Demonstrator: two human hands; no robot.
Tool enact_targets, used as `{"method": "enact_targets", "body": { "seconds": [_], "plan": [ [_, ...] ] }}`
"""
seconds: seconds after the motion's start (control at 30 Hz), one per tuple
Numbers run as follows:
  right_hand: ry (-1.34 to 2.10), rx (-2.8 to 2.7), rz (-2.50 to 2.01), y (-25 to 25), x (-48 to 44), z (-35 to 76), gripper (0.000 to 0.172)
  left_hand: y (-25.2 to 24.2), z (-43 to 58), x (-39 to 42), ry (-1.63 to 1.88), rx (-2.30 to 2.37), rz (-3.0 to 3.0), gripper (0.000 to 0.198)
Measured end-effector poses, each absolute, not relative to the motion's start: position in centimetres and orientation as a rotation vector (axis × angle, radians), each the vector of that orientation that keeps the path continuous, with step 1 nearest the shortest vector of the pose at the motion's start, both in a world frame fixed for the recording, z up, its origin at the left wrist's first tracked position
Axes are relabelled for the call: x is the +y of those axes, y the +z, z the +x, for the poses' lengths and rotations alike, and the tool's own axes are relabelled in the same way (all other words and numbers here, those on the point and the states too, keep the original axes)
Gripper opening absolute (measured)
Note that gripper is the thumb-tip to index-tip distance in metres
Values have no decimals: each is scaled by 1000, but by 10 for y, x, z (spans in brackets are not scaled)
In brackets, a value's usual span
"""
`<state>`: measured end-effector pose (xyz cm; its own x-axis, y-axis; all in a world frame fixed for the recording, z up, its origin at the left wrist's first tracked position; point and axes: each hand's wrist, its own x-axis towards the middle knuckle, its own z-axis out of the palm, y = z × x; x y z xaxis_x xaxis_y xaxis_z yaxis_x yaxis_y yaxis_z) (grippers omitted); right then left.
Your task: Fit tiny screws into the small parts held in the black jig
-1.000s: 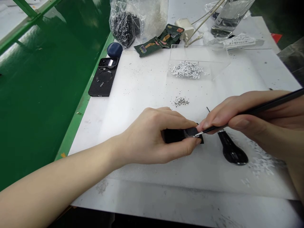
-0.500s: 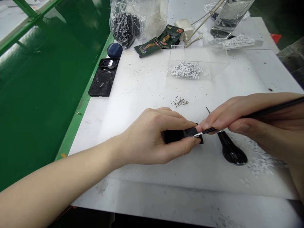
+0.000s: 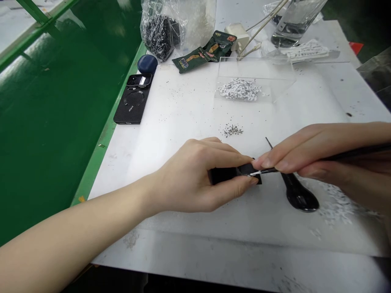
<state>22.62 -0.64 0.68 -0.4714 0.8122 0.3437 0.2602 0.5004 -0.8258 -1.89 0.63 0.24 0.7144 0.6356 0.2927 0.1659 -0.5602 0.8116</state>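
Note:
My left hand [image 3: 201,175] pinches a small black block [image 3: 224,175] between thumb and fingers, keeping it down on the white work surface. Much of the block is hidden under the fingers. From the right, my right hand [image 3: 324,154] grips a slim black tool with a silver tip [image 3: 264,171], held like a pen. That tip rests at the block's right end, close to the left thumb; the tiny detail beneath it is too small to make out. Beneath the right hand lies a black bulb-handled screwdriver or awl [image 3: 301,195] with a thin shaft.
Small white pieces [image 3: 337,205] lie loose at the right. More white pieces [image 3: 241,89] fill a clear tray [image 3: 269,87], with tiny dark bits [image 3: 232,130] nearer me. A phone [image 3: 132,99], green packets [image 3: 204,53], plastic bags [image 3: 180,24] and a pitcher [image 3: 293,24] stand farther back.
My right hand has shifted slightly down, and its tool lies at a flatter angle. The left hand and black block stay in place.

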Motion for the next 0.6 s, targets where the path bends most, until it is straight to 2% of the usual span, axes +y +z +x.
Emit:
{"method": "enact_targets", "body": {
  "seconds": [0.3, 0.6],
  "plan": [
    [883, -2059, -912, 7, -3, 230, 15, 4, -19, 7, 714, 604, 2111, 15],
    [917, -2133, -895, 11, -5, 235, 21, 6, -20, 7, 688, 623, 2107, 16]
  ]
}}
